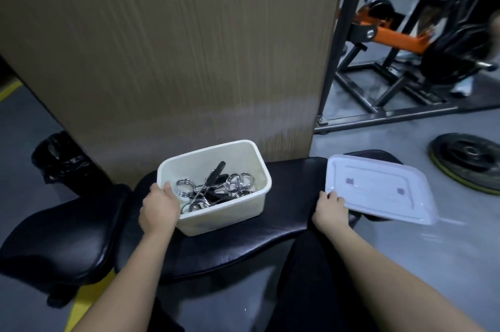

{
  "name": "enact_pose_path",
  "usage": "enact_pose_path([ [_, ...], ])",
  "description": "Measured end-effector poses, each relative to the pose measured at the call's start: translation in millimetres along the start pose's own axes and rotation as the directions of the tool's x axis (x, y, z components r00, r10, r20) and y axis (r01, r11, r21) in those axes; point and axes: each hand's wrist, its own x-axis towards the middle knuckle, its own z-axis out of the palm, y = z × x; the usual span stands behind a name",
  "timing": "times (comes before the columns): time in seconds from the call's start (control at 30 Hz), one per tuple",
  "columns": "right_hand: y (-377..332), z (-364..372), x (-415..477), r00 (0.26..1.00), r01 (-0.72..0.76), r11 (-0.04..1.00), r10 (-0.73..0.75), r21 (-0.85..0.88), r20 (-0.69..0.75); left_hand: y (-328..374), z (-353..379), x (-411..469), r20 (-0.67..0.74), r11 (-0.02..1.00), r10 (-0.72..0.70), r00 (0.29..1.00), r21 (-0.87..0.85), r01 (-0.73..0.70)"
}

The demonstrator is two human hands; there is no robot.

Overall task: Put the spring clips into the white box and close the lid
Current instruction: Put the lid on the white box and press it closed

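An open white box (238,211) stands on a black padded bench (292,188). Several chrome spring clips (208,188) with black handles lie piled inside it. My left hand (159,208) grips the box's near left corner, thumb over the rim. The white lid (378,188) rests flat at the bench's right end and overhangs its edge. My right hand (331,210) holds the lid's near left corner.
A brown panel wall (167,47) rises right behind the box. A black bin with a bag (63,160) stands at left. A weight plate (468,161) lies on the grey floor at right, with a black and orange gym machine (400,42) beyond.
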Motion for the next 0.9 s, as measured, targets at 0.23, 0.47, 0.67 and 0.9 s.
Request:
enact_pose_path([
  [0.23,-7.8,-7.8,-15.1,0.960,0.117,0.992,-0.126,-0.049,-0.249,56.7,23.7,-42.7,0.045,0.902,0.428,0.903,-0.081,-0.423],
  [0.47,-74.0,-95.6,-24.4,0.718,0.438,0.734,0.061,0.518,-0.694,54.9,17.0,-48.7,0.094,0.825,0.478,0.873,-0.389,-0.410],
  [0.67,-140.1,-144.7,-76.5,0.776,0.618,0.105,0.076,0.779,-0.626,47.2,-12.4,-34.3,0.179,0.781,0.237,0.955,-0.619,-0.078],
  [0.9,-166.0,-129.4,-72.3,0.989,0.005,-0.412,-0.133,0.911,-0.066,20.5,-53.9,-14.7,0.078,0.725,0.119,0.990,-0.688,-0.033],
])
